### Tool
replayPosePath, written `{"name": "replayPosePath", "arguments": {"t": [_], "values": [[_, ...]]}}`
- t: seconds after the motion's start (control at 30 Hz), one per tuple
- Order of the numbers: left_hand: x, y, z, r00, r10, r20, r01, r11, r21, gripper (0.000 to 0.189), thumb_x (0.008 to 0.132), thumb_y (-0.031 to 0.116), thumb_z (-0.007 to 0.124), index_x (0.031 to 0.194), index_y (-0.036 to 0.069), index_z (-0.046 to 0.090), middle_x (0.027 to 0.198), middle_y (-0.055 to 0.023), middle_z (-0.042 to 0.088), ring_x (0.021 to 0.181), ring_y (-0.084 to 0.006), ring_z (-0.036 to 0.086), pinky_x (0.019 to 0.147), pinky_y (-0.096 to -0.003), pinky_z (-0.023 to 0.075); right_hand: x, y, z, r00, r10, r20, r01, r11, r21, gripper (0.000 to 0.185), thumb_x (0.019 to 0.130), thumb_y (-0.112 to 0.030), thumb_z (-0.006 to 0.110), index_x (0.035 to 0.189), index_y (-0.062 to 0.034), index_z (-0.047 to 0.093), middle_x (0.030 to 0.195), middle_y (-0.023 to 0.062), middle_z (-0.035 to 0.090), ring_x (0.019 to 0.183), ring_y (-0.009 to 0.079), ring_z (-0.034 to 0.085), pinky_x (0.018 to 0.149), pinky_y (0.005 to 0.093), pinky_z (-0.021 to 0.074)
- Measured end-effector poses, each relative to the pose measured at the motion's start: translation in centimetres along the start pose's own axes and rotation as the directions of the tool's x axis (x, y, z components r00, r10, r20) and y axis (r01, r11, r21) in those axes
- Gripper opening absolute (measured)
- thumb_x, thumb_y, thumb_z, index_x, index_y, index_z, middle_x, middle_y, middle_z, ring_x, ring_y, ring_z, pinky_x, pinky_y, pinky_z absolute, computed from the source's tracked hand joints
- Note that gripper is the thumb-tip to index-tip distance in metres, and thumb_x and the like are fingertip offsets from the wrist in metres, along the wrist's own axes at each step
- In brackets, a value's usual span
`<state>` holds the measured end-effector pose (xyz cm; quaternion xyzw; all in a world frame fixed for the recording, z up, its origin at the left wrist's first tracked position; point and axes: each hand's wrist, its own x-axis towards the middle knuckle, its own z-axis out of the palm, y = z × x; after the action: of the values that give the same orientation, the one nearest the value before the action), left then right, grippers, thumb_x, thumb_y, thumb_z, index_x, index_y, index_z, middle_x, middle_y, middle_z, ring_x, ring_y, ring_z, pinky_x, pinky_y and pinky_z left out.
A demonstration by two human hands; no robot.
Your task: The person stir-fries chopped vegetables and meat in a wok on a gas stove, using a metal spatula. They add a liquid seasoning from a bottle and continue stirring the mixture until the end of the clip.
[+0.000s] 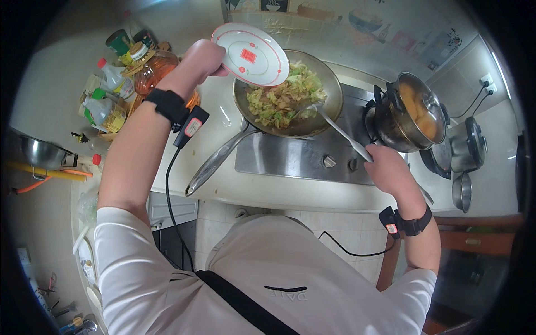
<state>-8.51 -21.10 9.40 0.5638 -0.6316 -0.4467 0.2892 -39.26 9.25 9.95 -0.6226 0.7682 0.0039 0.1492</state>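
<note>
My left hand [207, 60] grips the near left rim of a white plate with red trim [247, 69], which is tilted above the far left part of a frying pan [333, 90]. In the pan lies chopped cabbage mixed with browned pieces [280, 100]; the plate hides some of it. My right hand [387, 169] is closed around the handle of a metal spatula [345, 136], whose head rests among the food at the pan's right side. The pan's long metal handle [217, 163] points toward me on the left, with neither hand on it.
A lidded pot [398, 117] stands on the right burner of the steel gas stove [284, 159]. Further right are another lidded pot [465, 144] and a metal bowl [462, 192]. Oil and sauce bottles [155, 69] crowd the left of the counter. Cables hang from both wrist straps.
</note>
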Motion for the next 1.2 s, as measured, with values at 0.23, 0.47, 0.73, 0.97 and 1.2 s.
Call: {"name": "replayPosePath", "arguments": {"t": [0.23, 0.47, 0.73, 0.97, 1.2], "values": [[4.5, 2.1, 1.2, 0.961, 0.178, 0.212, -0.266, 0.381, 0.885, 0.013, 0.076, 0.015, 0.072, 0.084, 0.006, 0.077, 0.083, -0.0131, 0.072, 0.077, -0.027, 0.071, 0.068, -0.0391, 0.0575, 2.3, -0.1, -0.2, 0.998, -0.055, -0.03, 0.054, 0.998, -0.022, 0.013, 0.082, -0.009, 0.062, 0.088, 0.0028, 0.061, 0.088, 0.0253, 0.064, 0.09, 0.0444, 0.061, 0.081, 0.0504, 0.0487], [2.9, 5.0, 2.5, 0.865, 0.387, 0.32, -0.332, -0.038, 0.942, 0.012, 0.071, 0.015, 0.075, 0.08, 0.006, 0.076, 0.075, -0.0167, 0.07, 0.073, -0.03, 0.07, 0.067, -0.0376, 0.0577, 4.0, -0.2, -0.6, 0.997, -0.052, -0.055, 0.052, 0.999, 0.001, 0.017, 0.081, -0.011, 0.064, 0.09, 0.0027, 0.062, 0.091, 0.0249, 0.065, 0.093, 0.044, 0.061, 0.081, 0.0499, 0.0494], [5.2, 2.7, 0.9, 0.909, 0.275, 0.313, -0.387, 0.279, 0.879, 0.018, 0.074, 0.013, 0.072, 0.09, 0.005, 0.075, 0.09, -0.013, 0.073, 0.079, -0.0294, 0.071, 0.067, -0.039, 0.0594, 4.4, -0.5, -1.0, 0.999, -0.002, -0.048, 0.006, 0.995, 0.095, 0.025, 0.08, -0.013, 0.064, 0.1, 0.0031, 0.066, 0.093, 0.0259, 0.065, 0.091, 0.0436, 0.061, 0.081, 0.0472, 0.0498], [-0.2, -1.9, -3.0, 0.994, -0.071, 0.084, 0.097, 0.931, -0.353, 0.028, 0.091, 0.0, 0.045, 0.111, -0.016, 0.054, 0.09, -0.0208, 0.066, 0.08, -0.0261, 0.071, 0.068, -0.0308, 0.0623, 4.6, -0.2, -1.3, 0.999, 0.04, 0.029, -0.047, 0.963, 0.264, 0.024, 0.08, -0.012, 0.062, 0.098, 0.0038, 0.065, 0.087, 0.0255, 0.063, 0.084, 0.0427, 0.061, 0.076, 0.0432, 0.0494], [-8.2, -7.0, -8.2, 0.988, -0.147, 0.052, 0.155, 0.874, -0.461, 0.025, 0.093, 0.003, 0.047, 0.11, -0.012, 0.056, 0.097, -0.0164, 0.066, 0.082, -0.0226, 0.07, 0.067, -0.0288, 0.0609, 8.2, -4.4, -1.2, 0.985, -0.164, -0.05, 0.167, 0.984, 0.062, 0.032, 0.083, -0.011, 0.059, 0.113, -0.0017, 0.067, 0.096, 0.0262, 0.065, 0.091, 0.0425, 0.063, 0.083, 0.0458, 0.0509]]}}
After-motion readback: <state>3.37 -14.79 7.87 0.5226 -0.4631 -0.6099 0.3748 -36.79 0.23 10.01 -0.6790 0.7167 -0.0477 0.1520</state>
